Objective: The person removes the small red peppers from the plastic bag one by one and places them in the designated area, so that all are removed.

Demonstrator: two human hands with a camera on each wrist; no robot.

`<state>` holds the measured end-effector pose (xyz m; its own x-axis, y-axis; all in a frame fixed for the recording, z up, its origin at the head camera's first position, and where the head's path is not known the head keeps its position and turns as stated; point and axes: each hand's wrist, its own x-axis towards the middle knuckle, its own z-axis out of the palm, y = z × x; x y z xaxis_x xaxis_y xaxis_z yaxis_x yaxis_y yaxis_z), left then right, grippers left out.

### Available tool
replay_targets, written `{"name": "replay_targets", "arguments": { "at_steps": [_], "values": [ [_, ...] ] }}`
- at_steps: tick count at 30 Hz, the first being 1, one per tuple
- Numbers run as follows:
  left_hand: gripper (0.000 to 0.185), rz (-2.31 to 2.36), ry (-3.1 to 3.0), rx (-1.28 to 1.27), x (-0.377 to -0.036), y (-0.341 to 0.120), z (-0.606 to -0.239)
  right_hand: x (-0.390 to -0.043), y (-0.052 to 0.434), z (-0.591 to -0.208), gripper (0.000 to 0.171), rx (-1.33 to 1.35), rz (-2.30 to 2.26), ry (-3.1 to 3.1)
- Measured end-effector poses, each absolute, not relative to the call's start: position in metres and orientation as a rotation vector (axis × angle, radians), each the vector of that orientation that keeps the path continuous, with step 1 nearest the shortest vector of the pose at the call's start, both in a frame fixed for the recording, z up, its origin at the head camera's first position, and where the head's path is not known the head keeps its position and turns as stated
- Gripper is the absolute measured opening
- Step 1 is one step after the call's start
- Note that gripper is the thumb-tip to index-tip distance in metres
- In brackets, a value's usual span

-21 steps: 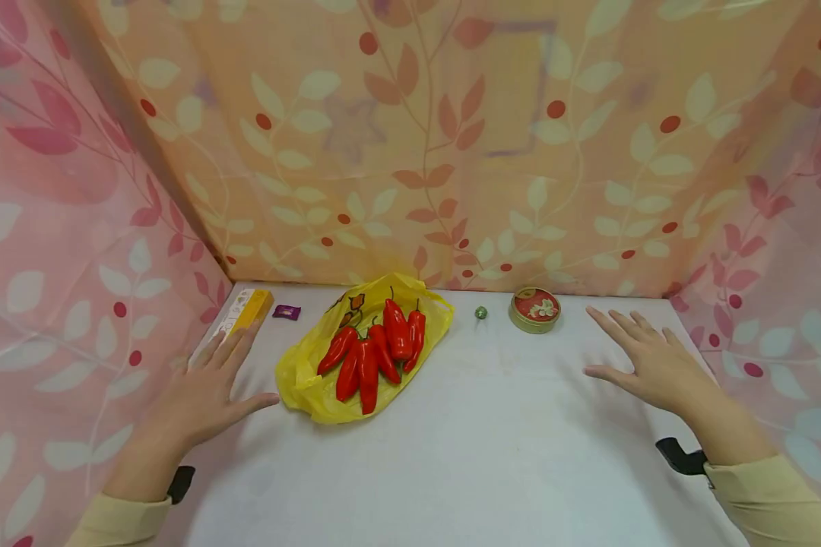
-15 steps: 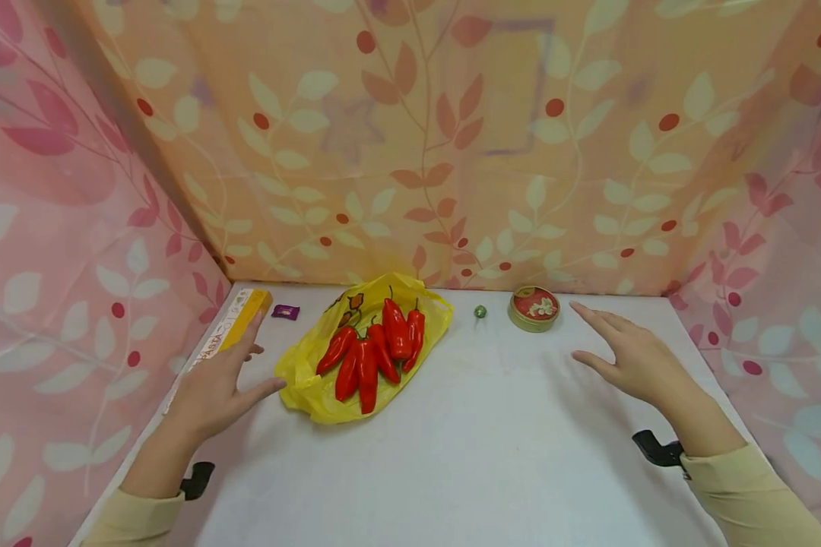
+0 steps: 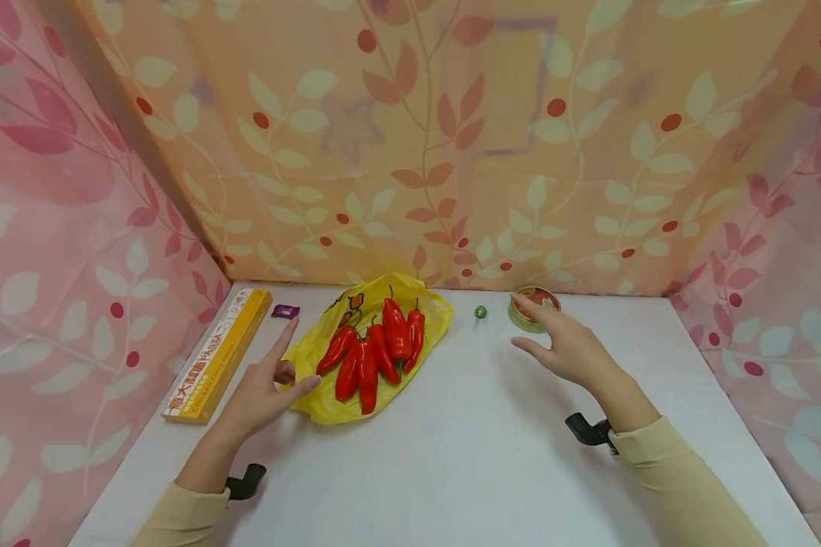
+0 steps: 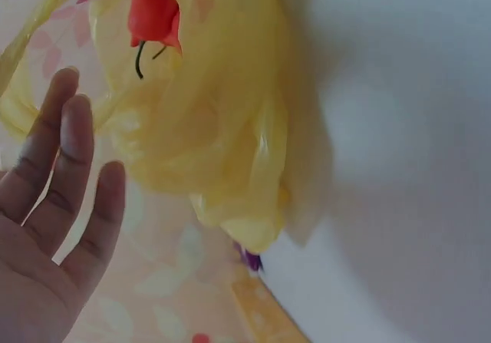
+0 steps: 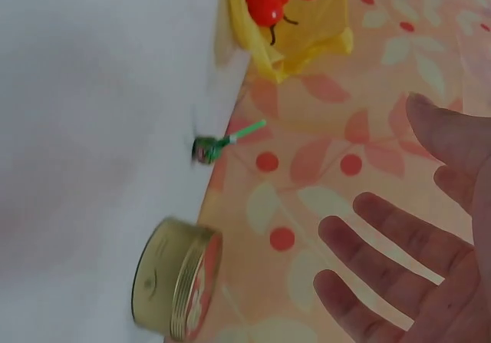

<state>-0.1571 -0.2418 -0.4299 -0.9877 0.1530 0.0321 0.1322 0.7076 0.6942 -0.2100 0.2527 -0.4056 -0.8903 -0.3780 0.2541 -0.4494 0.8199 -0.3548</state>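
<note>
A yellow plastic bag (image 3: pixel 328 410) lies on the white table with several red peppers (image 3: pixel 367 372) on it. My left hand (image 3: pixel 256 399) is at the bag's left side, index finger extended and thumb overlapping the bag's edge in the head view; its fingers hold nothing. In the left wrist view, fingers (image 4: pixel 75 132) stand spread beside the yellow plastic. My right hand (image 3: pixel 575 346) hovers with loosely extended fingers, partly covering a round tin (image 3: pixel 530 323) with a red floral lid. To the tin's left is a small green lollipop (image 5: pixel 205 150), its stick showing in the right wrist view.
A yellow and white pasta box (image 3: pixel 219 357) lies along the table's left side. Beside its far end is a small purple wrapped candy (image 3: pixel 286 311). Floral cloth walls (image 3: pixel 410 152) enclose the table (image 3: pixel 451 471) at the back and both sides.
My left hand has moved right, from over the pasta box to the bag's edge, uncovering the box. My right hand has moved left and now overlaps the tin. The objects have stayed in place.
</note>
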Motion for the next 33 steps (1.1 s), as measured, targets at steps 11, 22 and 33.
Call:
{"name": "replay_targets", "arguments": {
  "at_steps": [11, 22, 33],
  "values": [
    [0.041, 1.375, 2.77, 0.23, -0.159, -0.24, -0.441, -0.234, 0.201, -0.416, 0.057, 0.771, 0.945, -2.789],
    [0.044, 1.498, 2.731, 0.149, -0.158, -0.238, -0.45, -0.265, 0.135, -0.439, 0.052, 0.877, 0.983, -2.822],
    [0.042, 1.612, 2.702, 0.139, -0.16, -0.239, -0.458, -0.287, 0.088, -0.457, 0.072, 1.181, 0.804, -2.954]
  ]
}}
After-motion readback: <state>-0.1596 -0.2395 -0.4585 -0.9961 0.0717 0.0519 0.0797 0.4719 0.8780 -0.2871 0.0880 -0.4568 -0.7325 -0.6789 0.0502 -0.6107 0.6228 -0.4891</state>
